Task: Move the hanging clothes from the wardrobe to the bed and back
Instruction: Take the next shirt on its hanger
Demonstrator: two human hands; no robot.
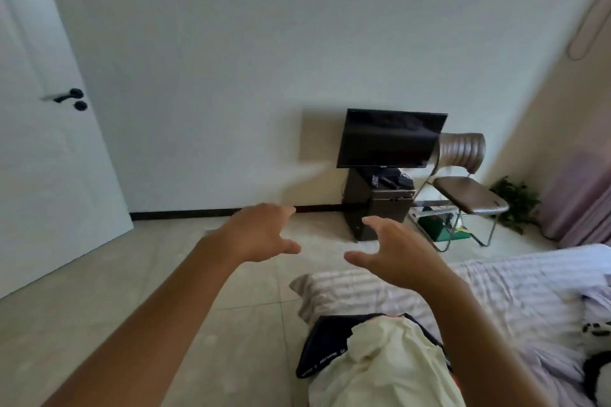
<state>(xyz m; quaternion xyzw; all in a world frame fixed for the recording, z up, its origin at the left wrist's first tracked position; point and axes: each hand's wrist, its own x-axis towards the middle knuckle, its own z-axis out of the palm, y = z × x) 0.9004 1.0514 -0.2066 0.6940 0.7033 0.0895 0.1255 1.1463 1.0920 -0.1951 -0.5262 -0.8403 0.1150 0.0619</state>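
A pile of clothes lies on the near corner of the bed (515,284): a pale cream garment (390,367) on top of a dark navy garment (325,347) with an orange edge. My left hand (261,235) and my right hand (393,248) are stretched out in front of me above the floor, fingers spread and relaxed, holding nothing. Both hands are above and beyond the pile, not touching it. The wardrobe is out of view.
A white door (49,142) with a black handle stands at the left. A black TV (390,139) sits on a dark stand (377,208) by the far wall, beside a brown folding chair (466,182), a plant (515,205) and pink curtains (582,195). A panda toy (598,363) lies on the bed.
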